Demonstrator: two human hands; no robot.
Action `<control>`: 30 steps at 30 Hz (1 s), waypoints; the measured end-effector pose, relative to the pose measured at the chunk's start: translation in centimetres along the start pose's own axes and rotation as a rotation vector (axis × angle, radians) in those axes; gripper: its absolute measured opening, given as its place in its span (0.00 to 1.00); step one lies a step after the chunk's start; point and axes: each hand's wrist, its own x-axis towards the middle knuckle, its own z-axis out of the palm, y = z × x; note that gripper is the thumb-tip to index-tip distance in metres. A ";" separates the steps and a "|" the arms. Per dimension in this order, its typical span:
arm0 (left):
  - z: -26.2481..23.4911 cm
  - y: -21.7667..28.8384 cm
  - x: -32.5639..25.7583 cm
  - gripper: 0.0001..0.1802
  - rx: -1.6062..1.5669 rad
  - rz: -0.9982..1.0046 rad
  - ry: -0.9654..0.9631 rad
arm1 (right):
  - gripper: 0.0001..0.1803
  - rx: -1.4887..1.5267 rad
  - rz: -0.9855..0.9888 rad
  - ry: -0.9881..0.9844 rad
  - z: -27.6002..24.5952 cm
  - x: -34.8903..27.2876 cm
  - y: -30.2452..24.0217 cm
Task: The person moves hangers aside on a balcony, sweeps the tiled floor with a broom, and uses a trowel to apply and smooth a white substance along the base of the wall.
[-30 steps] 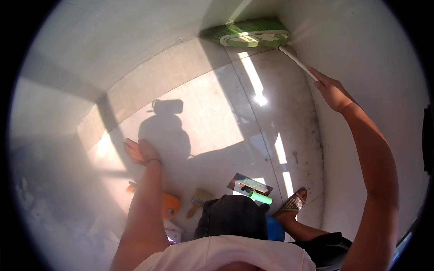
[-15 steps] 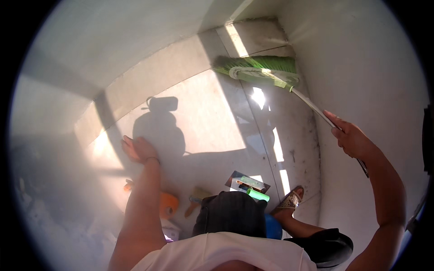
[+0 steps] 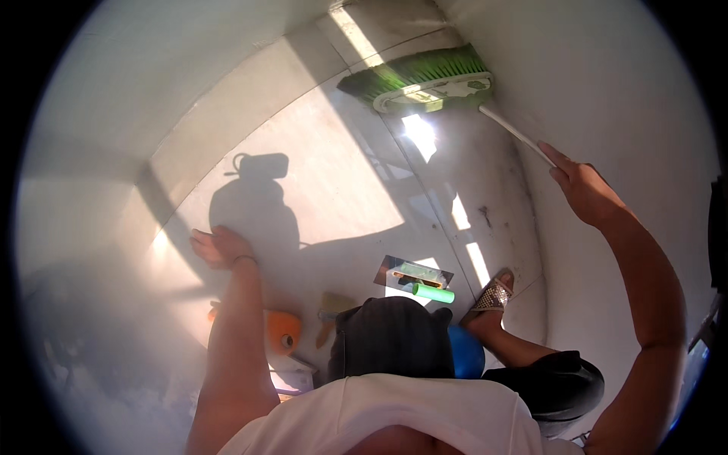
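The broom (image 3: pixel 425 80) lies with its green bristle head on the pale floor (image 3: pixel 326 174) at the far end, close against the white wall (image 3: pixel 622 91), its white handle running back toward the person. The right hand (image 3: pixel 584 189) is closed around the upper end of that handle, arm extended. The left hand (image 3: pixel 220 246) is spread flat, palm down, on the floor, holding nothing and apparently bearing weight.

Risks, as judged: the grip sits far from the broom head, so the head could twist or skid against the wall instead of tracking true. The braced left hand rests on a dusty, smooth surface and could slip. A sandalled foot (image 3: pixel 493 292) stands just beside a trowel (image 3: pixel 413 271) with a green handle; a shift of the foot could knock it. An orange object (image 3: pixel 282 331) and a small tool lie near the left forearm, within reach of an elbow.

Surface: large smooth tiles with visible joints, dust film, dark scuff marks near the wall. Strong sunlight falls in patches and casts the person's shadow (image 3: pixel 254 205) on the floor. Plain white walls close the corner.
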 end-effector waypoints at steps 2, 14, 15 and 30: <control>-0.3 0.0 0.7 0.26 -0.013 0.003 -0.039 | 0.25 0.072 0.223 -0.262 1.7 -4.7 1.1; -0.1 0.7 0.4 0.28 0.024 -0.047 -0.002 | 0.30 0.278 0.097 -0.181 7.3 -19.8 10.5; 1.0 2.1 -1.4 0.28 0.005 -0.008 -0.081 | 0.30 0.308 0.166 -0.243 4.0 -19.3 7.4; -0.7 0.8 -1.1 0.29 -0.039 -0.016 -0.146 | 0.28 0.255 -0.133 -0.082 18.5 -4.8 1.5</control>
